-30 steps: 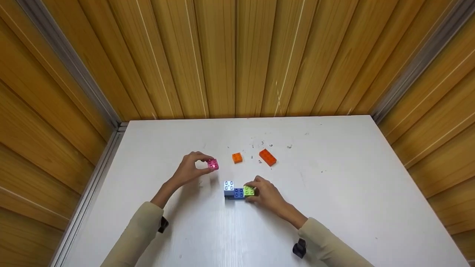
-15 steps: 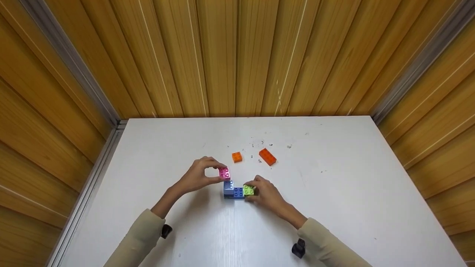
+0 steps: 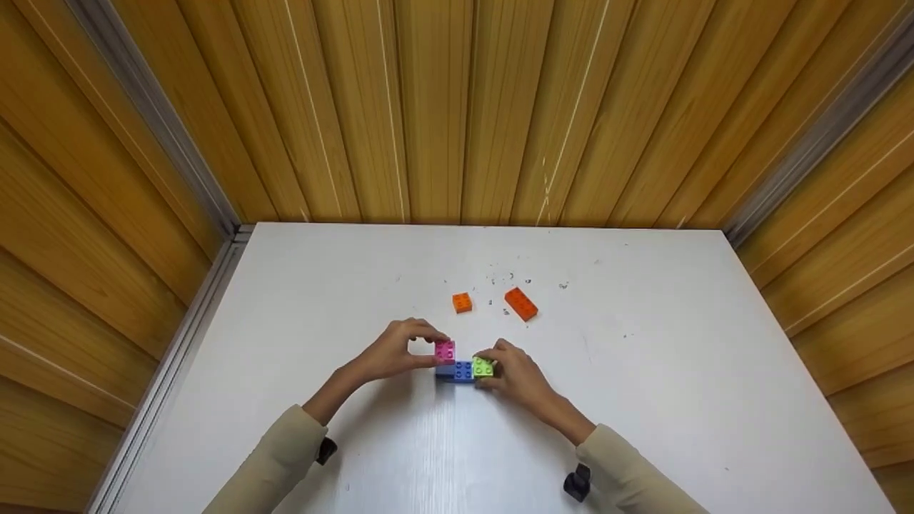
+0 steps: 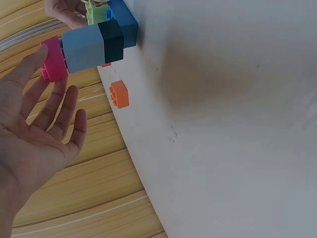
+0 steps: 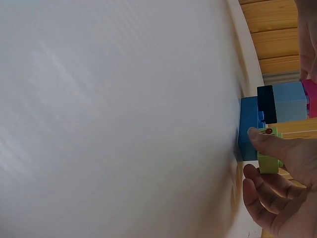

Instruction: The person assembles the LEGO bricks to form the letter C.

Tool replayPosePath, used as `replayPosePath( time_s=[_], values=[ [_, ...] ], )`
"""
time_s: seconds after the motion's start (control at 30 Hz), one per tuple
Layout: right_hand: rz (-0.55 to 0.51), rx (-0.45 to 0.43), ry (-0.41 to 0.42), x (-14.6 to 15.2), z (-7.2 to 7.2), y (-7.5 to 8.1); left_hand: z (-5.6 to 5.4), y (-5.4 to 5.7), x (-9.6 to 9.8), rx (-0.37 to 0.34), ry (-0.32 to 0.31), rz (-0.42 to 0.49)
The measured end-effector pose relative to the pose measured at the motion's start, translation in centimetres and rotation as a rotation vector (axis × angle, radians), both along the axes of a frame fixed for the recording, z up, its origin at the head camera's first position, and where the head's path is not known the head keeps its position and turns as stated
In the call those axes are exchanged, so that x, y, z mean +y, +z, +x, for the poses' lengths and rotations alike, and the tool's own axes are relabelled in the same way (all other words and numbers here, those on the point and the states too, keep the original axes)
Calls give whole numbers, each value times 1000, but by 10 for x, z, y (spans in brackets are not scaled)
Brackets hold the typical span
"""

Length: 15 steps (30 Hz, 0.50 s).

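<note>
My left hand [image 3: 393,351] pinches a pink toy building brick [image 3: 445,351] between thumb and fingers. In the left wrist view that brick sits right at the studs of a light blue brick [image 4: 84,48], which is stacked on a dark blue brick [image 4: 113,40]. Both rise from the left end of a longer blue brick [image 5: 247,131] on the table. A lime green brick [image 3: 483,367] stands on the right end, with bare blue studs between. My right hand [image 3: 521,375] grips the green brick, the thumb reaching down to the blue one.
Behind the stack on the white table [image 3: 643,400] lie a small square orange brick [image 3: 462,303] and a longer red-orange brick [image 3: 521,304]. Wood-patterned panels [image 3: 428,107] wall the table at the back and sides.
My left hand has carried the pink brick right and toward me, from beside the stack to over the light blue brick. The right hand keeps its grip on the green brick.
</note>
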State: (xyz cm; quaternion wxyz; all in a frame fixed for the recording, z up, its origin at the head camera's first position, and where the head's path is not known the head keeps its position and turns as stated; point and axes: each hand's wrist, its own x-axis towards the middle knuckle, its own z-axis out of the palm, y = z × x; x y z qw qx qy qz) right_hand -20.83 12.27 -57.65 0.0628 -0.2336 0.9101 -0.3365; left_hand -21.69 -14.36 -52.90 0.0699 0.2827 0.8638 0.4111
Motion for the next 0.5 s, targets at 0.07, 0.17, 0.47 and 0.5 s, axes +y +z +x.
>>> replayPosePath(
  time_s=[0.07, 0.17, 0.47, 0.5],
  values=[
    [-10, 10, 6, -1, -1, 0, -2, 1, 0, -15, -3, 0],
    [-11, 0, 5, -3, -2, 0, -2, 4, 0, -46, 18, -20],
    [-9, -14, -3, 0, 0, -3, -4, 9, 6, -41, 21, -91],
    [-13, -16, -4, 0, 0, -2, -4, 9, 6, -47, 20, -91]
  ],
)
